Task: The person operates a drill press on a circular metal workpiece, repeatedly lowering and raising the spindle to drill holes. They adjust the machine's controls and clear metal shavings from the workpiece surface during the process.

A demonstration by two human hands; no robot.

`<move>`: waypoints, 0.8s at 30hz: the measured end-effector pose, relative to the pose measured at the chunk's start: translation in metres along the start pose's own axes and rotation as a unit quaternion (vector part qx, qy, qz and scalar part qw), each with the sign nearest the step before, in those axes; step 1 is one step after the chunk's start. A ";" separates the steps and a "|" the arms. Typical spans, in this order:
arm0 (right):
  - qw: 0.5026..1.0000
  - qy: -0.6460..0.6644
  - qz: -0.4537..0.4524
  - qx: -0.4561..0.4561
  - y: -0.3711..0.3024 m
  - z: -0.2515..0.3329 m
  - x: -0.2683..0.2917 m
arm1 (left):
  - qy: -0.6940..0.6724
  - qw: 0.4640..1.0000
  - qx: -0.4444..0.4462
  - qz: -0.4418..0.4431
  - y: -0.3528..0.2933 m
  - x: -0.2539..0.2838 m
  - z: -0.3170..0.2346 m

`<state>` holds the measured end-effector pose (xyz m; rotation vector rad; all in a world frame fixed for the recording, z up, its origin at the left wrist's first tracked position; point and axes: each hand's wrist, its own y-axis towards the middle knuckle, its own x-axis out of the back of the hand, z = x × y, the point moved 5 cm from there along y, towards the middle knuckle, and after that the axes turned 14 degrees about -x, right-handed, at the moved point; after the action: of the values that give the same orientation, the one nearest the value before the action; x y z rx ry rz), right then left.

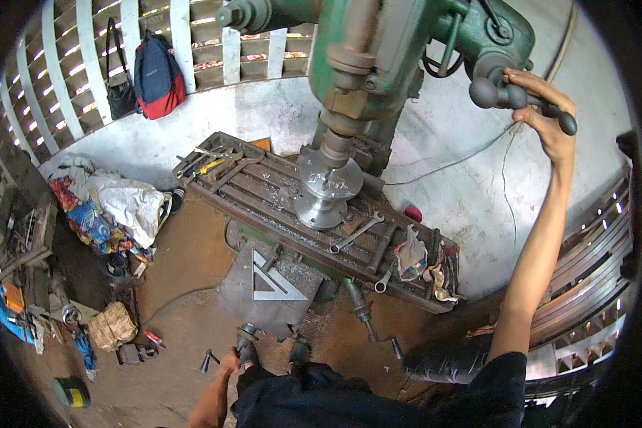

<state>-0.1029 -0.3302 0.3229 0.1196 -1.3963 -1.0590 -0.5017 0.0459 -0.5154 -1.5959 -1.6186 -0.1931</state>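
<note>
At the upper right my right hand is on a dark ball-ended lever of a green milling or drilling machine, fingers over the top and thumb underneath. Low in the view, my left hand is closed at a crank beside the machine's front; its fingers are partly hidden. Beneath the spindle, a shiny round flanged metal part stands on the slotted table. The tool tip meets the upper flange, though I cannot tell how deep it is.
Metal chips, a wrench and rags lie on the table. A triangular metal frame rests on the plate in front. Another crank juts out at the right. Cloths and a cluttered bench stand left; a backpack hangs behind.
</note>
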 end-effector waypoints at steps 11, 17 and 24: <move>0.961 0.041 -0.273 -0.027 -0.030 0.000 -0.028 | 0.011 0.998 -0.058 0.002 0.015 -0.017 0.037; 0.942 0.115 -0.312 -0.039 -0.045 -0.027 -0.040 | 0.142 0.904 -0.402 -0.038 0.018 -0.018 0.030; 0.983 -0.025 -0.012 -0.180 -0.024 -0.002 0.019 | -0.017 0.972 -0.199 0.122 0.017 -0.020 0.054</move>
<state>-0.1178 -0.3572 0.3212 -0.1560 -1.2281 -1.3237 -0.5138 0.0682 -0.5697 -2.0977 -1.4531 -0.3810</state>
